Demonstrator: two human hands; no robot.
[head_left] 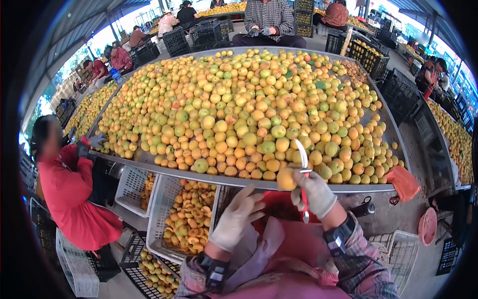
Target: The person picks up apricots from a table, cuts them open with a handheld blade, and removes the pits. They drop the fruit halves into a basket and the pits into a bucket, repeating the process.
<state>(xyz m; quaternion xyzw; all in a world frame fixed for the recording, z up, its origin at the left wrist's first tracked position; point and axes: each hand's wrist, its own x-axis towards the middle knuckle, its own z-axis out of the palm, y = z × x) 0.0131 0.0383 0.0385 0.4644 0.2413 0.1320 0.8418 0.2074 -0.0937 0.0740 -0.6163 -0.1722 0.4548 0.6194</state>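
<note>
My right hand [318, 193], in a pale glove, is closed round a red-handled knife [305, 199] whose curved blade points up and away from me. An apricot [286, 179] sits at the fingertips of this same hand, by the table's near edge. My left hand [235, 219], also gloved, is held palm inward over my lap with its fingers apart and nothing in them. Just beyond both hands, a heap of yellow-orange apricots [239, 109] covers the metal-rimmed table [348, 188]. Below the edge, between my hands, shows a red container [279, 201], partly hidden.
Left of my lap, a white crate [156, 229] holds cut apricot halves [189, 219]; a black crate [132, 254] holds whole fruit. An orange bag [402, 182] hangs at the right corner. A person in red [74, 194] reaches in from the left; another person [269, 22] sits opposite.
</note>
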